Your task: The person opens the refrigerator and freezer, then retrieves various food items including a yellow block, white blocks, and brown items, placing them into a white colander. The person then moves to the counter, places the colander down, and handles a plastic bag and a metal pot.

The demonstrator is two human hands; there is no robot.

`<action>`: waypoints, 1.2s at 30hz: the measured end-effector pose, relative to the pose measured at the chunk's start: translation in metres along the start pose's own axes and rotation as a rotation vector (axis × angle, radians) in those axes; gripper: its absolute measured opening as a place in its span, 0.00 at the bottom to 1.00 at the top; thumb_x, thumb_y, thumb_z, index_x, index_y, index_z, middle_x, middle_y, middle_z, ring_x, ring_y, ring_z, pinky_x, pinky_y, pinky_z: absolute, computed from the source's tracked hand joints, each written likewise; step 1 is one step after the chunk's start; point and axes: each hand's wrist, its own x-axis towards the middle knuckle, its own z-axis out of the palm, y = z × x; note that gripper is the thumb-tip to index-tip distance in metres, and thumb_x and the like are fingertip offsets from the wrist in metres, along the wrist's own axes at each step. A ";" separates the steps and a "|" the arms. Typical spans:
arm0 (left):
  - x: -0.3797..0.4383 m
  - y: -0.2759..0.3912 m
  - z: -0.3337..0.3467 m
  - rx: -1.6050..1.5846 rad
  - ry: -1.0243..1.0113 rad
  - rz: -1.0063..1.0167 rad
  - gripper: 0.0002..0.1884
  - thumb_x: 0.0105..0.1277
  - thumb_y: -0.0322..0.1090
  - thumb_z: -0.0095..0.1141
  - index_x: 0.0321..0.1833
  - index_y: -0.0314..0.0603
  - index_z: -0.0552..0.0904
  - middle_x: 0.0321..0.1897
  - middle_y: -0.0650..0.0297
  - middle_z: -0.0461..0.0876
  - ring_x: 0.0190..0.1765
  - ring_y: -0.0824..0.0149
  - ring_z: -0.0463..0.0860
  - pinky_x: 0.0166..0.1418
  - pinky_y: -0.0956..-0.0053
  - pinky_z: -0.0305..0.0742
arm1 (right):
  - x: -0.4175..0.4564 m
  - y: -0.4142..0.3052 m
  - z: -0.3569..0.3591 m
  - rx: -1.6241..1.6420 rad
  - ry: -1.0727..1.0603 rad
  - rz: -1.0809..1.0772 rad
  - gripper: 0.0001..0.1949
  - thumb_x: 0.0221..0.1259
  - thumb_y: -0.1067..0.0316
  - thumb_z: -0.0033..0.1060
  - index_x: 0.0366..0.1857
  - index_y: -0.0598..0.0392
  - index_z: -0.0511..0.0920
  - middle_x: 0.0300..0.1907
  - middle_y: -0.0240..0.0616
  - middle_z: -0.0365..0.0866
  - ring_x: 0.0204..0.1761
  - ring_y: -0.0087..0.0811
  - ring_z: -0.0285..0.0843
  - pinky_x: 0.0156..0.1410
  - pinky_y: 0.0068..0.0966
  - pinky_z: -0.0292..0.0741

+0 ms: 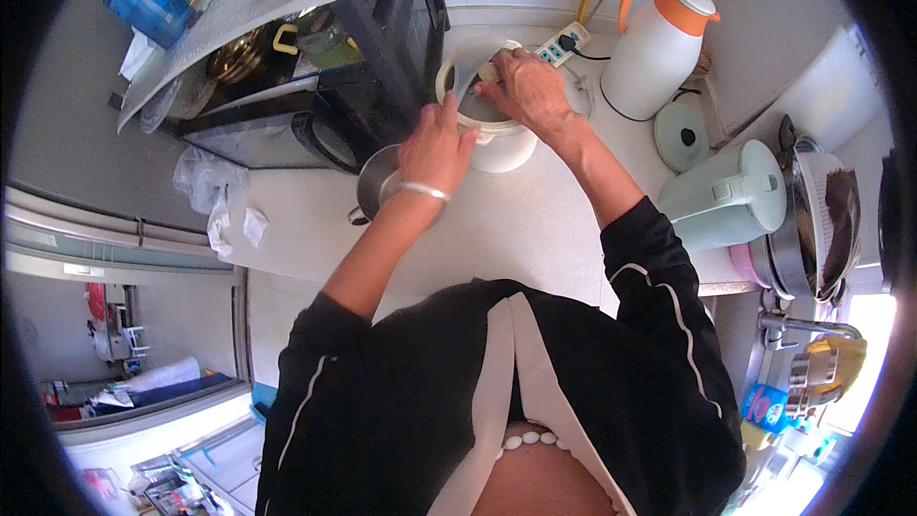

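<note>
A white lidless container point(503, 150), like the pot of a small cooker, stands on the countertop before me. My left hand point(435, 147) is at its near left rim, fingers slightly blurred; whether they grip the rim is unclear. Over the opening, my right hand point(530, 86) has its fingers around a small pale round piece point(489, 72), perhaps a knob. A translucent cover or sheet point(469, 57) shows beside it at the back of the rim. The inside of the container looks dark and is partly hidden. Partly behind my left hand and wrist is a metal cup or small pot point(372, 179).
A black oven-like appliance point(401, 21) stands left, under a shelf mat. Behind is a power strip point(566, 43). At right are a white and orange thermal jug point(655, 50), a round green lid point(680, 136), a pale green kettle point(723, 193) and stacked basins. A plastic bag point(208, 175) lies left.
</note>
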 end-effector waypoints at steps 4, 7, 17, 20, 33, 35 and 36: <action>0.013 0.000 0.002 0.074 -0.091 -0.105 0.21 0.62 0.40 0.43 0.56 0.38 0.64 0.40 0.48 0.75 0.39 0.48 0.77 0.41 0.56 0.72 | 0.004 -0.001 0.005 -0.044 0.034 -0.056 0.17 0.48 0.53 0.57 0.31 0.58 0.75 0.30 0.45 0.76 0.33 0.43 0.76 0.39 0.34 0.73; 0.004 -0.014 0.005 0.081 0.072 -0.050 0.20 0.64 0.37 0.40 0.57 0.36 0.63 0.37 0.49 0.76 0.39 0.49 0.78 0.39 0.58 0.73 | 0.007 0.002 0.006 -0.071 0.061 -0.040 0.17 0.49 0.52 0.55 0.30 0.58 0.75 0.28 0.47 0.77 0.32 0.44 0.76 0.37 0.35 0.73; -0.043 -0.025 -0.029 -0.185 0.288 -0.028 0.21 0.65 0.33 0.40 0.61 0.37 0.62 0.45 0.46 0.74 0.45 0.49 0.76 0.47 0.64 0.71 | 0.017 0.056 -0.048 0.400 0.276 0.440 0.22 0.56 0.47 0.45 0.35 0.59 0.77 0.30 0.48 0.79 0.34 0.39 0.77 0.41 0.32 0.70; -0.050 -0.021 -0.032 -0.257 0.245 -0.047 0.21 0.66 0.34 0.40 0.61 0.37 0.62 0.46 0.45 0.74 0.46 0.48 0.75 0.48 0.64 0.70 | -0.014 0.100 -0.040 0.864 0.282 0.620 0.23 0.57 0.48 0.47 0.38 0.62 0.76 0.29 0.41 0.78 0.30 0.29 0.73 0.37 0.27 0.69; -0.056 -0.026 -0.031 -0.287 0.357 0.051 0.21 0.64 0.34 0.42 0.60 0.36 0.64 0.40 0.48 0.76 0.40 0.51 0.78 0.40 0.64 0.73 | -0.067 0.117 -0.024 1.017 0.110 0.731 0.17 0.56 0.50 0.51 0.27 0.56 0.74 0.19 0.23 0.63 0.20 0.16 0.54 0.24 0.17 0.52; -0.058 -0.028 -0.032 -0.284 0.357 0.038 0.21 0.64 0.34 0.42 0.59 0.36 0.64 0.40 0.48 0.76 0.41 0.51 0.78 0.41 0.65 0.73 | -0.059 0.099 -0.034 1.057 0.129 0.690 0.17 0.56 0.50 0.51 0.28 0.57 0.75 0.20 0.24 0.65 0.21 0.16 0.55 0.25 0.17 0.54; -0.058 -0.028 -0.032 -0.283 0.358 0.034 0.21 0.64 0.34 0.43 0.59 0.36 0.65 0.41 0.49 0.76 0.41 0.51 0.78 0.41 0.65 0.73 | -0.057 0.099 -0.034 1.036 0.129 0.691 0.17 0.57 0.51 0.50 0.29 0.57 0.75 0.20 0.25 0.65 0.21 0.17 0.56 0.26 0.17 0.56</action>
